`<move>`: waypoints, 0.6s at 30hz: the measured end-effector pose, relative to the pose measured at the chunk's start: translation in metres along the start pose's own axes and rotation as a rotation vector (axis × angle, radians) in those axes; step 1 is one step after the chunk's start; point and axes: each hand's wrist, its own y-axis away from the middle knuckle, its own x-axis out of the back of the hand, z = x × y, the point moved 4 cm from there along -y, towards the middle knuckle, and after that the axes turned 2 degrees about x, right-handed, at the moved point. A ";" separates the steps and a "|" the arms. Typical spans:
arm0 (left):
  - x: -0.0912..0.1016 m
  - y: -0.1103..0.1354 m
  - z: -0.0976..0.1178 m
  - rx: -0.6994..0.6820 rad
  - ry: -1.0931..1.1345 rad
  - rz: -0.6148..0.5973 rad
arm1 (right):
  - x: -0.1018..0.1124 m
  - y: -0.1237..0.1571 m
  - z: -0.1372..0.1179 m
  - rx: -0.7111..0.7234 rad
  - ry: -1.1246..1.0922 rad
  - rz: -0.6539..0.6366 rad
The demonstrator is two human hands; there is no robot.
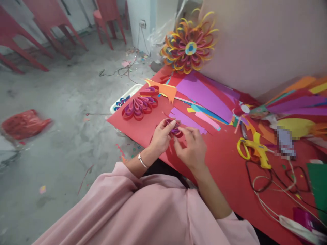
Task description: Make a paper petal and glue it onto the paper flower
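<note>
A small looped paper petal (174, 130) in red and purple is pinched between the thumb and fingers of my left hand (163, 135). From the other side, my right hand (192, 146) curls its fingertips around the petal's edge; its exact contact is partly hidden. Both hands are over the red-covered table (143, 131). Finished petals (139, 105) of nested red, pink and purple loops lie in a cluster beyond my left hand. Purple paper strips (187, 121) and a pink strip (206, 119) lie just past my hands.
A yellow glue gun (257, 149) with tangled cords sits to the right, near yellow-handled scissors (242, 148). A large paper flower (189, 47) stands at the far corner. A white tray (133, 91) is beyond the left edge. Pink chairs (108, 20) stand on the floor.
</note>
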 end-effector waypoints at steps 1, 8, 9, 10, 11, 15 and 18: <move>0.008 0.001 0.008 -0.028 0.004 0.010 | -0.008 -0.002 -0.009 0.064 0.024 -0.027; 0.047 0.015 0.034 -0.051 0.044 0.075 | -0.048 -0.014 -0.046 0.215 0.071 -0.149; 0.052 0.019 0.035 -0.041 0.038 0.080 | -0.051 -0.016 -0.048 0.212 0.048 -0.155; 0.058 0.024 0.037 -0.041 0.018 0.091 | -0.052 -0.018 -0.050 0.206 0.022 -0.155; 0.066 0.029 0.041 -0.061 -0.023 0.108 | -0.052 -0.020 -0.051 0.194 0.002 -0.147; 0.116 0.040 0.090 -0.496 -0.457 0.346 | -0.047 -0.025 -0.047 0.117 -0.022 -0.092; 0.154 0.028 0.134 -0.805 -0.706 0.555 | -0.044 -0.026 -0.045 0.098 -0.056 -0.071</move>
